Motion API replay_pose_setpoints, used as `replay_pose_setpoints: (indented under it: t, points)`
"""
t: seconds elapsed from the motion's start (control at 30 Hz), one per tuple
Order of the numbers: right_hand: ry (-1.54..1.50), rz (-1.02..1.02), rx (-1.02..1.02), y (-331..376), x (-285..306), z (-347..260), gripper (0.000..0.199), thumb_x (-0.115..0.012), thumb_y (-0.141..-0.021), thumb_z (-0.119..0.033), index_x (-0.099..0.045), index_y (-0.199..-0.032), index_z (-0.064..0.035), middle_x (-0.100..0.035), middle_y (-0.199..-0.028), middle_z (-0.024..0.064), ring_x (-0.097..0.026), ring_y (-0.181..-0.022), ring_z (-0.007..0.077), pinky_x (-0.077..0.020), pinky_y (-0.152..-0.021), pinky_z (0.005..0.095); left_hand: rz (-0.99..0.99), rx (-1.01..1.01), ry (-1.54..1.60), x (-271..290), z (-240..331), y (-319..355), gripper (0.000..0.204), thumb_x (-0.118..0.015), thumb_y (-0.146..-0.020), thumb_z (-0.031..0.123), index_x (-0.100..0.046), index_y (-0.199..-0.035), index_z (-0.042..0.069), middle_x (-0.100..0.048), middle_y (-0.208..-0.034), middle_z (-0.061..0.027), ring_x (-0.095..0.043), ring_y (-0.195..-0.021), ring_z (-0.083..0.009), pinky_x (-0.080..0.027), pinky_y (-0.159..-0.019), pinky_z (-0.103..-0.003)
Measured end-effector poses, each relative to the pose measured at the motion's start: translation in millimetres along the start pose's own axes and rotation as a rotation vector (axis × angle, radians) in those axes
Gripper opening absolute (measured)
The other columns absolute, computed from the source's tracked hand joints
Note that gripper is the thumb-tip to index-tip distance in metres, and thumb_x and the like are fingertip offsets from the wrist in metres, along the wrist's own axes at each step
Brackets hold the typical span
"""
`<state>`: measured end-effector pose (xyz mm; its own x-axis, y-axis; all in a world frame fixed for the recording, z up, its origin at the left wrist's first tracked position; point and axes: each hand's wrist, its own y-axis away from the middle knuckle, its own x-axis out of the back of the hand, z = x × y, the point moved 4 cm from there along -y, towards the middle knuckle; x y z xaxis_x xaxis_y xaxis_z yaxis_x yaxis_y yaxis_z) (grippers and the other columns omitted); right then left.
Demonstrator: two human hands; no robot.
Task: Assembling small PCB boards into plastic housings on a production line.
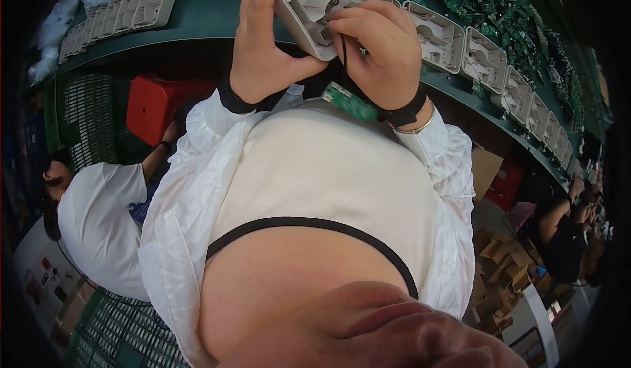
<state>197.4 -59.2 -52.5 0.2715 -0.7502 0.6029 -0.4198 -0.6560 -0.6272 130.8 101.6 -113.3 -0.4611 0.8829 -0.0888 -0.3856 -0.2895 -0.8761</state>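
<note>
A grey plastic case (322, 0) is up at 12 o'clock, open side showing, held over the near edge of the green tabletop (210, 13). The left hand (264, 56), at 11 o'clock, grips it: the fingers curl along the case's left side and the thumb lies under its lower end. The right hand (388, 56), at 1 o'clock, reaches over the hollow of the case, its fingers bent and gathered, thumb and forefinger pinching a black wire (345, 62); their tips are partly hidden. From there the wire hangs down to a small green circuit board (351, 102), which dangles just below the right hand in front of the white clothing.

On the tabletop, at 2 o'clock, a curved row of similar cases (483, 58) runs along the edge, with a heap of green circuit boards (496, 23) behind it. Another row of cases (121, 14) stands at 10 o'clock. Beneath that side is a red stool (146, 108), near a co-worker (102, 223) in white toward 9 o'clock. Cardboard boxes (503, 269) lie at 4 o'clock.
</note>
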Motion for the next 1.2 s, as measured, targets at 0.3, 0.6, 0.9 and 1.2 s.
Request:
replay_pose_setpoints:
  t: [0.3,0.6,0.9,1.2]
  points:
    - [-0.062,0.082,-0.093,-0.1,4.1,-9.7,0.023,-0.079,-0.07,0.007,-0.074,-0.089,-0.0052,-0.076,-0.093,0.0059,-0.069,-0.086,0.0267,-0.0557,-0.072,0.0341,0.021,-0.019,0.085,-4.4,15.0,-8.5,0.104,-0.095,-0.063,0.016,-0.039,-0.15,0.006,-0.046,-0.145,-0.0204,-0.053,-0.13,-0.0344,-0.048,-0.102,-0.04]
    - [-0.121,0.037,-0.165,1.0,0.8,-10.9,0.023,-0.077,-0.071,0.006,-0.075,-0.089,-0.0064,-0.076,-0.092,0.0047,-0.068,-0.08,0.0244,-0.0551,-0.067,0.0327,0.053,-0.076,0.049,-3.3,30.8,-14.4,0.104,-0.095,-0.063,0.015,-0.038,-0.15,0.006,-0.046,-0.146,-0.0222,-0.052,-0.13,-0.0372,-0.045,-0.107,-0.043]
    - [0.094,-0.081,-0.175,4.7,0.3,-21.5,0.022,-0.076,-0.075,0.004,-0.076,-0.094,-0.0061,-0.074,-0.096,0.0064,-0.066,-0.084,0.0276,-0.0548,-0.072,0.0342,-0.034,-0.132,-0.022,-2.5,18.3,-7.2,0.104,-0.093,-0.065,0.012,-0.036,-0.152,0.007,-0.046,-0.148,-0.0221,-0.051,-0.133,-0.0356,-0.047,-0.106,-0.043]
    - [-0.174,-0.108,-0.227,10.7,12.1,-5.6,0.03,-0.077,-0.085,-0.002,-0.072,-0.114,-0.0043,-0.071,-0.111,0.0107,-0.069,-0.095,0.0252,-0.0557,-0.081,0.036,-0.122,0.683,0.054,8.0,53.7,-26.1,0.109,-0.091,-0.067,0.004,-0.029,-0.157,0.006,-0.047,-0.147,-0.0163,-0.055,-0.132,-0.0259,-0.053,-0.101,-0.037]
